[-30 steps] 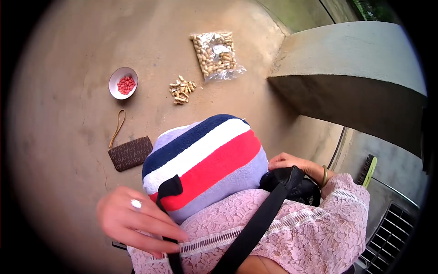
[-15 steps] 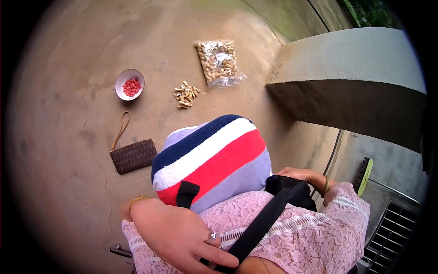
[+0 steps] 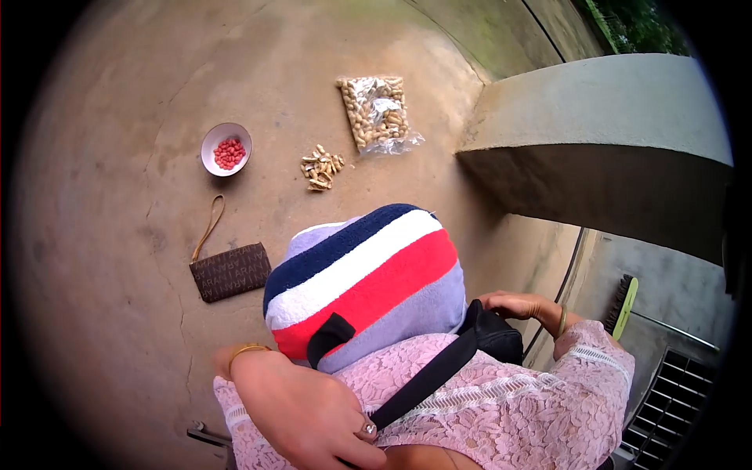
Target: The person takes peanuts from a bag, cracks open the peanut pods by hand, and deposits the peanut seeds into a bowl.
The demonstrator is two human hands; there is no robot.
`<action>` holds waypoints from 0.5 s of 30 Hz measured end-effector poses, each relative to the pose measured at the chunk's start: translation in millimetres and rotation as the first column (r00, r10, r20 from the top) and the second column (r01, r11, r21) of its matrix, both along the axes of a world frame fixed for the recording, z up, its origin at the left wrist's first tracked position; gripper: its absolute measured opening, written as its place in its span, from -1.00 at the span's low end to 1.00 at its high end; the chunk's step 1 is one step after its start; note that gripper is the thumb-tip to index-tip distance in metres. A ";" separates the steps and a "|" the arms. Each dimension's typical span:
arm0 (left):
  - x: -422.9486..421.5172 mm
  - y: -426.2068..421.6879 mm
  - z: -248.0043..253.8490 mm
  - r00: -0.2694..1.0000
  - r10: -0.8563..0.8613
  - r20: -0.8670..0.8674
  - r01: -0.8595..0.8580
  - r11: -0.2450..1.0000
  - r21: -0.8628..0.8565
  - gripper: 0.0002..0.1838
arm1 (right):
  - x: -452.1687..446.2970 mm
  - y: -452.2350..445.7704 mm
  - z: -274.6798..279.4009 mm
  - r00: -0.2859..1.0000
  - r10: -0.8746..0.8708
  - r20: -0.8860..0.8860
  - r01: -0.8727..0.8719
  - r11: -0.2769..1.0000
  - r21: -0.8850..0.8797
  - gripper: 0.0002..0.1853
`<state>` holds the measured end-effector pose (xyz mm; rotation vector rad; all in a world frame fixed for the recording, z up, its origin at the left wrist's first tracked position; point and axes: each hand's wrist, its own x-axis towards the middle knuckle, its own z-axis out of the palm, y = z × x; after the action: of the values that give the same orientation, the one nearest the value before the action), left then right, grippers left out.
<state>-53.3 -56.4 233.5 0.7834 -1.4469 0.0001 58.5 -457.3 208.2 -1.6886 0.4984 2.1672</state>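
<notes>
My left hand (image 3: 313, 411) is closed around a black strap (image 3: 427, 384) low in front of my chest. This strap runs up to a black bag (image 3: 497, 337) at my right side. Beside the bag, my right hand (image 3: 513, 305) has its fingers curled; what they hold, if anything, is hidden. A striped plush cushion (image 3: 368, 290) in navy, white, red and lilac rests against my pink lace top (image 3: 501, 384). A short black loop (image 3: 329, 337) shows at its lower edge.
On the concrete floor (image 3: 117, 211) are a bowl (image 3: 210, 161) of red kernels, a pile of peanuts or shells (image 3: 320, 168), a clear bag of peanuts (image 3: 376, 116) and a brown wristlet (image 3: 231, 272). A curved concrete ledge (image 3: 603, 102), a brush (image 3: 623, 309) and a metal grate (image 3: 670, 407) are right.
My left hand has moved right and down from the cushion's side and closed on the strap. The strap and black bag have shifted. The floor items sit slightly lower in view.
</notes>
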 end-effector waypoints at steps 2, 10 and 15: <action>-0.4 4.2 -0.9 0.999 0.006 0.039 -0.008 0.999 0.041 -0.72 | 3.8 10.1 0.0 1.000 0.018 -0.008 -0.018 0.999 0.029 -0.41; -15.9 29.5 -19.0 0.845 0.524 -0.107 -0.530 0.847 -0.041 -0.82 | 24.9 65.4 18.4 0.909 0.339 -0.242 -0.355 0.935 -0.026 -0.29; -0.5 21.0 -45.4 0.719 0.672 -0.178 -0.684 0.730 -0.007 -0.73 | 16.7 17.5 7.6 0.913 0.195 -0.358 -0.261 0.954 -0.147 -0.39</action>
<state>-53.8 -35.5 188.1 1.1931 -0.9235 0.5437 75.2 -439.8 215.8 -1.5323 0.6466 2.6839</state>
